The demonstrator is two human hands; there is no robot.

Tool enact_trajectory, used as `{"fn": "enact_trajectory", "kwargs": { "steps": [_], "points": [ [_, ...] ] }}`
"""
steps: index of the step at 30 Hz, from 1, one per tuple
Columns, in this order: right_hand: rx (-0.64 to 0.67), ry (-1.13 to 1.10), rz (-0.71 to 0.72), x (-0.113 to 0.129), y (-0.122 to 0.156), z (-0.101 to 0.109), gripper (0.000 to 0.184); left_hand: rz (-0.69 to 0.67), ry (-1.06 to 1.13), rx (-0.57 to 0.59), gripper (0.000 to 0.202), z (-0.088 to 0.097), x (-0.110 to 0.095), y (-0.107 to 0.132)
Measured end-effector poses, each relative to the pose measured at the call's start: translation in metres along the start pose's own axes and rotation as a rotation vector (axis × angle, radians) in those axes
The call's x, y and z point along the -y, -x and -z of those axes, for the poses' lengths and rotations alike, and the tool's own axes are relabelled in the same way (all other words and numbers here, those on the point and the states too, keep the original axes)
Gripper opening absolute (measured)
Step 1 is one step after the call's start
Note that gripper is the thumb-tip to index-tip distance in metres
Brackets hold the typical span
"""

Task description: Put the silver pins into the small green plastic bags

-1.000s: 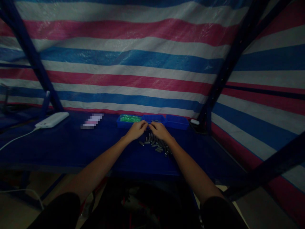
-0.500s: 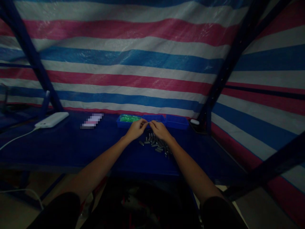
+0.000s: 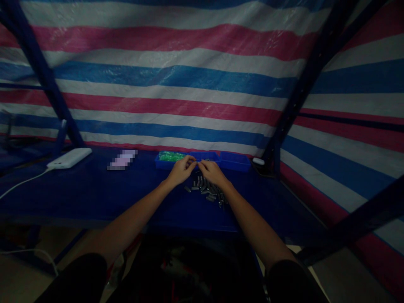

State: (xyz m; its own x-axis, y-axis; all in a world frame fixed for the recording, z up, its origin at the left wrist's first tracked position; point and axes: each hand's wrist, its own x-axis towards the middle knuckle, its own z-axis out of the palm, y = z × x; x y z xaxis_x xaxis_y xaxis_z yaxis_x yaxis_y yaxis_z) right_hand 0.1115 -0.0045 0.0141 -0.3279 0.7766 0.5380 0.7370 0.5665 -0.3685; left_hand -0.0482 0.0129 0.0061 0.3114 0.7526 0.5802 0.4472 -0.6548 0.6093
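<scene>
My left hand [image 3: 182,169] and my right hand [image 3: 211,170] meet at the fingertips above the blue table [image 3: 126,198]. Both are closed in a pinch, and whatever lies between the fingers is too small and dark to make out. Just below and beside my right hand spreads a pile of small grey metal pieces [image 3: 205,187], partly covered by that hand and forearm. Behind my hands stand blue trays. The left tray [image 3: 161,165] holds green things in clear plastic [image 3: 170,156]; the middle tray [image 3: 205,155] is partly hidden by my fingers.
A third blue tray [image 3: 235,160] stands to the right, with a small white case [image 3: 258,161] beyond it. Far left lies a white power bank [image 3: 70,158] with a cable; a blurred-out flat object [image 3: 122,160] lies nearby. Blue frame posts and striped sheeting [image 3: 176,109] enclose the table.
Almost nothing differs. My hands stay together in the same place, with only a very slight shift of the fingers; the metal pieces and trays stay put.
</scene>
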Motion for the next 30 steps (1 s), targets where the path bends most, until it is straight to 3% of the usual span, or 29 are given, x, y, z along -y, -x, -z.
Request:
{"fn": "enact_trajectory", "kwargs": {
  "steps": [8, 16, 24, 27, 30],
  "points": [
    [-0.023, -0.063, 0.006, -0.005, -0.001, -0.004, 0.037, -0.126, -0.036, -0.011, 0.019, -0.007, 0.01, -0.001],
    [-0.055, -0.11, 0.004, -0.002, 0.003, -0.002, 0.027, -0.114, -0.085, -0.04, 0.017, -0.005, 0.008, -0.002],
    [-0.067, -0.07, 0.042, 0.001, 0.002, -0.001, 0.018, -0.044, -0.065, 0.018, 0.033, 0.0, 0.002, -0.002],
    [-0.09, -0.058, 0.029, 0.002, 0.001, 0.0, 0.024, -0.038, 0.018, 0.031, 0.023, 0.0, 0.001, -0.001],
    [-0.132, -0.08, 0.006, 0.002, 0.0, -0.002, 0.029, -0.082, 0.058, 0.06, 0.025, -0.002, -0.001, 0.001]
  ]
}}
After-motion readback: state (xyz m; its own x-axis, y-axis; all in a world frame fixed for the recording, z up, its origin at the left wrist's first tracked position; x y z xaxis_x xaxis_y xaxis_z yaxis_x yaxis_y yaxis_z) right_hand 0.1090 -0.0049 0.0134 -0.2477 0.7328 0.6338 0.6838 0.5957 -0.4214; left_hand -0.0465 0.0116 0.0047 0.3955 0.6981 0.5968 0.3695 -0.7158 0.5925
